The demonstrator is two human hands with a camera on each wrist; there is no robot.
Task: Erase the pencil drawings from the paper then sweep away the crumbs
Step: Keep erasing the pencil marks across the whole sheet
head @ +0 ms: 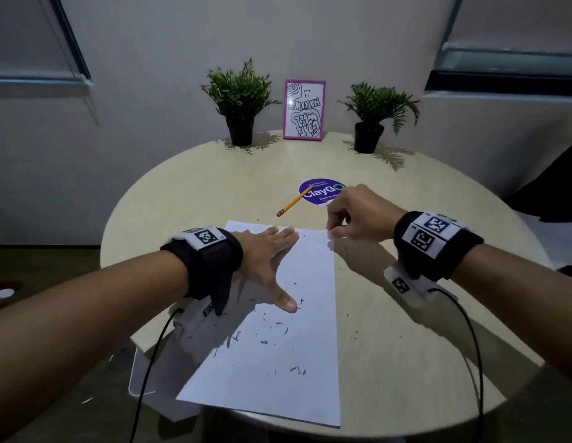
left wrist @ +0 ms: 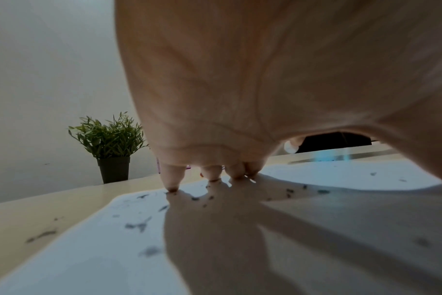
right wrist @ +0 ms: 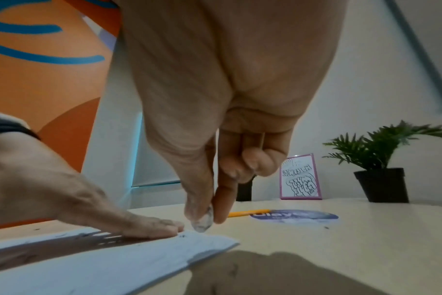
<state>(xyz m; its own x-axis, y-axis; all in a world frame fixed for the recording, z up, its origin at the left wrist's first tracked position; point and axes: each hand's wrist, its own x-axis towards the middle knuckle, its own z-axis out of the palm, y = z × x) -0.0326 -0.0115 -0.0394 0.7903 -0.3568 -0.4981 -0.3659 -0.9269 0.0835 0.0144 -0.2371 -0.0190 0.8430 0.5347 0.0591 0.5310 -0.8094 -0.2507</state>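
One paper [head: 278,346], one pencil [head: 292,204], perhaps one eraser [right wrist: 202,221].

Left hand [head: 265,260] is spread flat with the palm down, fingers [left wrist: 173,179] straight and pressing on their tips, thumb splayed out toward the body. Right hand [head: 358,212] is raised with the wrist cocked, thumb and index pinched together pointing down in a tight grip, other fingers [right wrist: 255,163] curled into the palm. Both forearms reach forward, each with a black wrist band.

Paper [head: 287,340] on table [head: 406,362]; pencil [head: 294,202] behind paper; plants flank frame [head: 304,110].
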